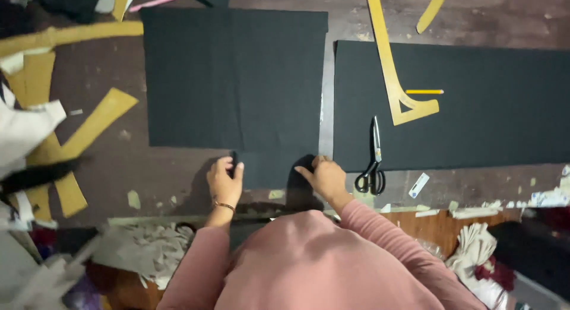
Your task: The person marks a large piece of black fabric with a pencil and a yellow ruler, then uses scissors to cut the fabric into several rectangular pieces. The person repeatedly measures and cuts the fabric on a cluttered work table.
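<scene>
The grip of the left hand (224, 180) is closed on the lower left corner of a black fabric piece (234, 78), thumb and fingers pinching the edge of its narrow lower tab. The right hand (325, 177) rests on the tab's lower right corner, fingers curled; whether it pinches the cloth or only presses it cannot be told, since the hand's shadow hides the edge there. The fabric lies flat on the bench (172, 173), filling the upper centre of the frame.

A second black fabric sheet (475, 108) lies just right of it and is cut off by the right edge. On it rest black-handled scissors (373, 161), a yellow curved ruler (392, 66) and a yellow pencil (424, 91). The person's pink sleeves and chest block the lower centre.

The bench is dark, worn wood with paint flecks. Yellow paper pattern strips (89, 129) lie at left, and pale cloth scraps (142, 250) are heaped lower left; the blurred items at the left edge are hard to make out.
</scene>
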